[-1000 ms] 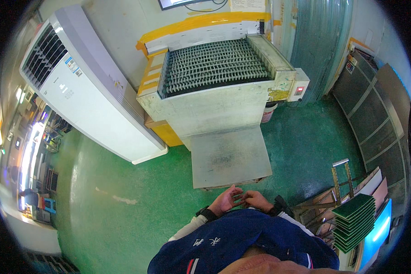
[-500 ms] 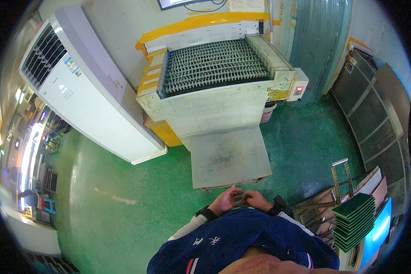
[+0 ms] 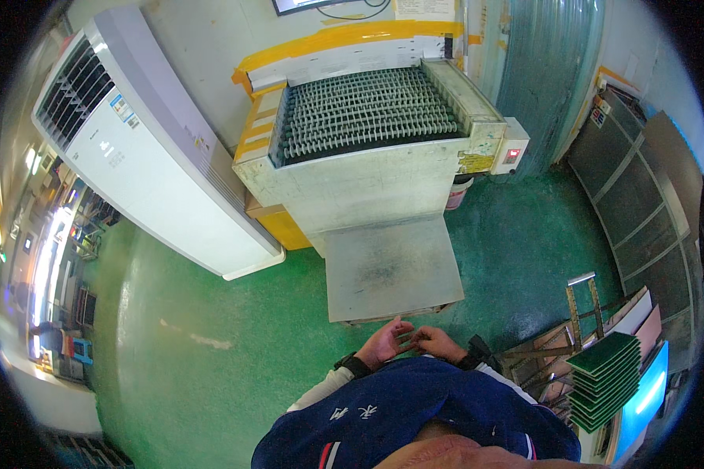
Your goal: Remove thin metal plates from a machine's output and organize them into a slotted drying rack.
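Observation:
Close in front of my body, my left hand (image 3: 385,344) is held palm inward with its fingers loosely stretched and apart. My right hand (image 3: 436,344) faces it, its fingers slightly bent and nothing visible in them. The fingertips of the two hands come near each other; whether they touch is hard to tell. Just beyond them lies a low grey flat-topped platform (image 3: 395,262), worn dark in the middle. It stands against a pale machine (image 3: 375,184) with a bed of dark rollers (image 3: 368,113) on top.
A tall white air conditioner (image 3: 156,172) stands left of the machine. A control box (image 3: 512,148) sits on the machine's right side. At lower right are stacked green boards (image 3: 602,375), a blue panel (image 3: 641,406) and a metal-framed cart (image 3: 583,313). Dark framed panels (image 3: 633,195) lean farther right.
The view has shifted very slightly. Both hands keep nearly the same pose in front of my body, and the machine and boards stay as they were.

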### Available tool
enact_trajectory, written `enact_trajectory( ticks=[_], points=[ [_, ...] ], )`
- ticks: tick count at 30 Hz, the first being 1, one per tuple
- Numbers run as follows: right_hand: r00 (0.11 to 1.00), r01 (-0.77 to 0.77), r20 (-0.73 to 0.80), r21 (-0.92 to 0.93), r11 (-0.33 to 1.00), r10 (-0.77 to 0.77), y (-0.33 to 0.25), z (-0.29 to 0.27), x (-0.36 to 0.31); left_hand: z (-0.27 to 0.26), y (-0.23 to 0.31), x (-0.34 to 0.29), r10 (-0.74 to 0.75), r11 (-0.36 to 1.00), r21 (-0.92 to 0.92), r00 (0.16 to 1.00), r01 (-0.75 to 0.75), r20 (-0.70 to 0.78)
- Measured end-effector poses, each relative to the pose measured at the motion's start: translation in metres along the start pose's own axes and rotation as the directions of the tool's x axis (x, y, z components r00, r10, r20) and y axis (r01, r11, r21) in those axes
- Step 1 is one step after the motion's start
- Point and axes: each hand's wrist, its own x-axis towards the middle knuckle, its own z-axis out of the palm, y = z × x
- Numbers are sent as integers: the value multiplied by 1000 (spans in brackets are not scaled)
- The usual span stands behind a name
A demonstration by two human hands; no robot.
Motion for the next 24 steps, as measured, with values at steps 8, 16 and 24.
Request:
enact_trajectory(
  ticks=[8, 16, 24],
  points=[
    [999, -35, 39, 60, 998, 33, -5, 0, -3, 3, 2, -1, -26, 999, -32, 1000, 26, 0],
    [998, -23, 53, 125, 992, 16, -3, -1, -4, 3, 2, 0, -34, 999, -26, 999, 34, -3],
    [998, -9, 70, 66, 998, 4, -7, -2, -7, 3, 0, -1, -28, 1000, 15, 999, 27, 39]
  ],
)
